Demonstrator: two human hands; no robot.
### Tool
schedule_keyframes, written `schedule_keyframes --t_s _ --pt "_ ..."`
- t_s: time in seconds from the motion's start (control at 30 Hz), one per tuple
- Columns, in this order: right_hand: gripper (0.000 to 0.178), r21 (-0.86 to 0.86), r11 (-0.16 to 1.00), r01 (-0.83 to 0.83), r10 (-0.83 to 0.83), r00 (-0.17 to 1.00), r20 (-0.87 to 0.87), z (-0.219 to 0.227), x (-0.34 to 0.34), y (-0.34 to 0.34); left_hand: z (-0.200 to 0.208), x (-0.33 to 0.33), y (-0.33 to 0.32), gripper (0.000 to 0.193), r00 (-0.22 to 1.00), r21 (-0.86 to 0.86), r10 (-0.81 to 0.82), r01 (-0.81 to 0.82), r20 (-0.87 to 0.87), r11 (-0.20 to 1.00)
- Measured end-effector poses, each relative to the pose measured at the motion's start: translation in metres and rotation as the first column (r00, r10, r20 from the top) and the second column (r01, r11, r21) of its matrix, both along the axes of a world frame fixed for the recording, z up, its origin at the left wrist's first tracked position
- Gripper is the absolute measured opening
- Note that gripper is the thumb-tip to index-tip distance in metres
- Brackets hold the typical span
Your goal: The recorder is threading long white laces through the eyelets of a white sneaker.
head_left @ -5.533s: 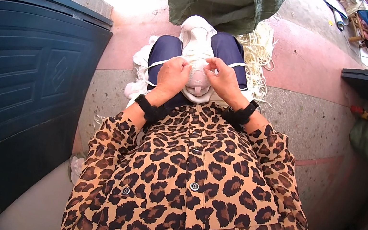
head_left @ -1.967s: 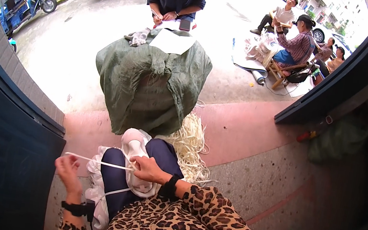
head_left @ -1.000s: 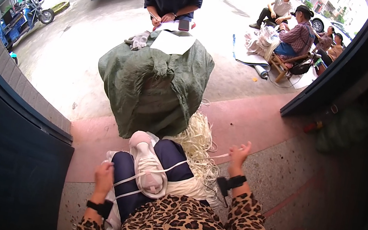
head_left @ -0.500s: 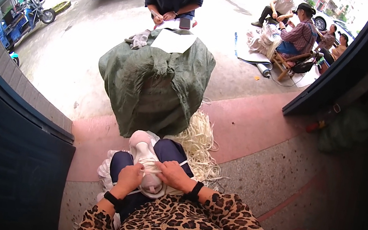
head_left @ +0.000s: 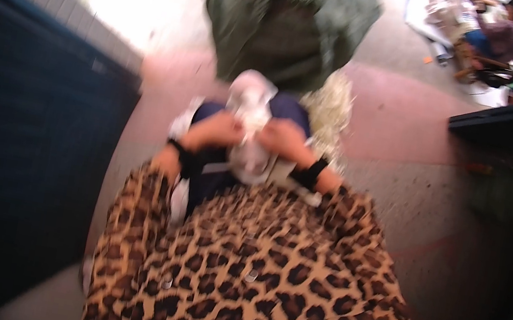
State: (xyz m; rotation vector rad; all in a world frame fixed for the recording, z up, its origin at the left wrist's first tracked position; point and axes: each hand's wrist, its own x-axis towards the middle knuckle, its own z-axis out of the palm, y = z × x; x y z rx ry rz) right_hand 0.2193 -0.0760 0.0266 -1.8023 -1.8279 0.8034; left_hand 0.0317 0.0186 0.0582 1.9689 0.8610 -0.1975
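A pale pink and white sneaker [head_left: 249, 162] lies lengthwise across my lap, between my knees in dark trousers. Both hands meet over its middle, at the white shoelaces [head_left: 252, 121]. From the left, my left hand [head_left: 223, 129] is closed with its fingertips at the laces. My right hand [head_left: 282, 138] comes in from the other side, its fingers also closed there. Motion blur smears the fingers and the lace ends, so the exact grip is hard to see. Black bands circle both wrists.
A large dark green sack [head_left: 285, 29] stands just beyond my knees. A heap of loose cream laces [head_left: 333, 108] lies at its right. Dark door panels [head_left: 35, 143] flank me. Far right, people [head_left: 497, 37] sit beside a pile of pale material.
My view has tipped downward, so the sack and my lap sit higher and the person behind the sack is out of sight. The hands stay at the laces, now closer together.
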Motion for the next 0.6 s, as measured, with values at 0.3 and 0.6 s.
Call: schedule_keyframes --t_s 0.3,0.6 --pt "0.037 -0.333 0.943 -0.015 -0.016 0.996 -0.092 0.016 -0.001 0.017 -0.005 -0.007 -0.005 0.014 0.990 -0.181 0.089 -0.068 0.110 0.981" --pt "0.033 -0.398 0.917 0.010 -0.050 0.995 -0.090 0.006 0.052 0.015 0.004 -0.021 -0.044 0.041 0.978 0.400 0.164 -0.202 0.127 0.894"
